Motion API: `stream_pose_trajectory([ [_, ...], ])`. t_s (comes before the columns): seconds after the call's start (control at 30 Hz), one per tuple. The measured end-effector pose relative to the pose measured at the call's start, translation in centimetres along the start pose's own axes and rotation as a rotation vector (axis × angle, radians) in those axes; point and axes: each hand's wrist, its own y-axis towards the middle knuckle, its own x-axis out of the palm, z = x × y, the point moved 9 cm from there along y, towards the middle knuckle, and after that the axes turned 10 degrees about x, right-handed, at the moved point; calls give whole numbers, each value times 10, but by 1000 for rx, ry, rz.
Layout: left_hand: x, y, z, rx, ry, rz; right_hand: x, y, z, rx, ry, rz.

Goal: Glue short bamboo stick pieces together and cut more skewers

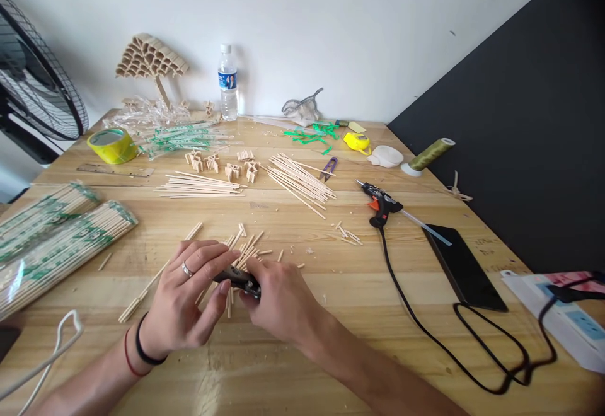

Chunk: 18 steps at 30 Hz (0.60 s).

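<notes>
My left hand (196, 293), with a ring and wristbands, has its fingers curled over one end of a small dark tool (236, 277). At the tool's other end, my right hand (278, 296) grips it between thumb and fingers. Part of the tool is hidden by the fingers, and I cannot make out what kind it is. Short cut wooden sticks (249, 246) lie loosely on the table just beyond and beneath both hands. A few longer sticks (151, 287) lie left of my left hand.
Longer sticks (302, 183), small stick assemblies (232, 171), a glue gun (382, 202) and a black box (466, 268) lie on the wooden table (283, 372). Packaged sticks (70, 246) are left; a bottle (228, 85) stands behind. A black cable curves along the right.
</notes>
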Motion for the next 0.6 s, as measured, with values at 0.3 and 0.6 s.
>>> stream_pose_trajectory([
  [0.3,0,1,-8,-9,27,15,-2,5,-1,16,-15,5],
  [0.6,-1,18,-7,94,72,-11,-14,9,3,30,-31,62],
])
